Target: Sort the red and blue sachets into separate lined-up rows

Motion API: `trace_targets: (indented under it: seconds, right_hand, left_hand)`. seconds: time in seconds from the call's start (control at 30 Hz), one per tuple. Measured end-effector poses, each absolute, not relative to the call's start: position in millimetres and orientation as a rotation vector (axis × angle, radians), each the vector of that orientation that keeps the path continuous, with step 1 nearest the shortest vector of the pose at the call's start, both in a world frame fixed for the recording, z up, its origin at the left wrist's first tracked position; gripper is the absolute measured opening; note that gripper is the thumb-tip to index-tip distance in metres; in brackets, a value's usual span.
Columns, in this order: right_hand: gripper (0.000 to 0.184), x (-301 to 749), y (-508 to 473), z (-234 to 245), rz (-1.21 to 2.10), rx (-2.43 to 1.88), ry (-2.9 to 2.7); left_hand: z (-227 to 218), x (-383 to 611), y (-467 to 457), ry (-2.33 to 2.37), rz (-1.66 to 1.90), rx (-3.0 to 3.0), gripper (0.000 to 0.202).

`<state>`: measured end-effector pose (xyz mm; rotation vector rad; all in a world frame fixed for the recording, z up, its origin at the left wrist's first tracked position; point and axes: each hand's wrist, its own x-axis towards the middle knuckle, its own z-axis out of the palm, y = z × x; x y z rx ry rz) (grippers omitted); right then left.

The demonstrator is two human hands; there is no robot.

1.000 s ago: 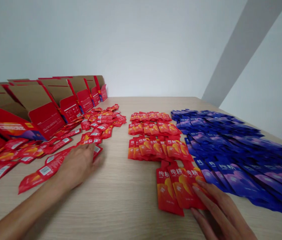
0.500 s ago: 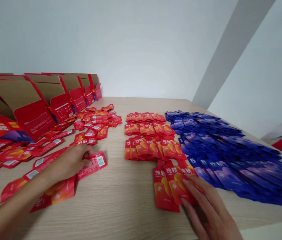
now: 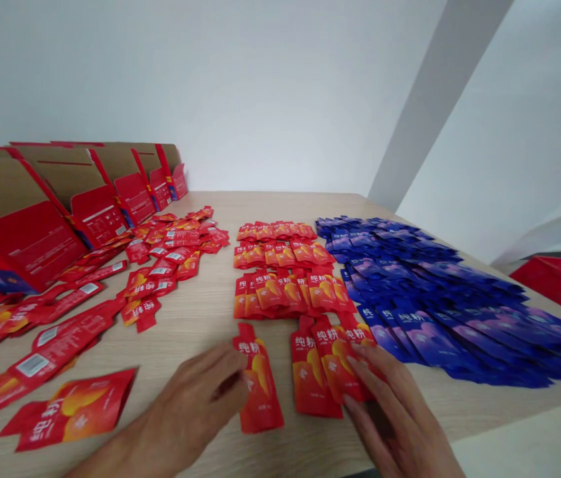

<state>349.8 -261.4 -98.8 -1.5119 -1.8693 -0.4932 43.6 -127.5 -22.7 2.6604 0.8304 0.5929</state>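
Observation:
My left hand [image 3: 195, 411] pinches a red sachet [image 3: 259, 378] face up on the wooden table [image 3: 280, 206], just left of a short row of overlapping red sachets [image 3: 324, 365]. My right hand [image 3: 390, 411] lies with fingers stretched flat on the right end of that row. Beyond them are three neat rows of red sachets [image 3: 283, 272]. A wide spread of blue sachets [image 3: 419, 292] covers the table's right side.
Loose red sachets [image 3: 155, 265] are scattered over the left of the table, one large one [image 3: 71, 411] near the front edge. Open red and brown cartons [image 3: 76, 199] stand in a line at the back left. Something red [image 3: 559, 279] lies beyond the table's right edge.
My left hand has carried a red sachet from the loose pile on the left to the front row, turning it face up. My right hand stayed on the row; the view shifted right.

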Motion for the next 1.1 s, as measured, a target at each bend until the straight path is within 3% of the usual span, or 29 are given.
trace_targets:
  seconds: [0.2, 0.33, 0.4, 0.57, 0.77, 1.1]
  right_hand:
    - [0.049, 346.1, -259.0, -84.1, -0.5, -1.382, -2.105]
    - [0.058, 343.0, -250.7, -76.3, -0.41, -1.338, -2.261]
    - [0.054, 343.0, -247.6, -74.3, -0.367, -1.337, -2.3]
    - [0.042, 350.3, -247.2, -81.6, -0.383, -1.346, -2.307]
    - [0.042, 355.8, -249.9, -83.7, -0.366, -1.376, -2.335]
    - [0.046, 355.9, -252.8, -86.5, -0.495, -1.367, -2.17]
  left_hand:
    - [-40.3, 42.0, -128.5, 0.645, 0.481, 2.731, 0.041]
    - [-38.0, 38.7, -133.6, 0.589, 0.314, 2.822, 0.078]
    - [-40.2, 42.4, -135.8, 0.589, 0.229, 2.835, 0.085]
    - [-51.3, 52.4, -138.7, 0.597, 0.216, 2.848, 0.084]
    - [-58.5, 57.5, -138.2, 0.605, 0.331, 2.799, 0.088]
    - [-32.7, 14.8, -136.8, 0.902, 0.302, 2.799, 0.07]
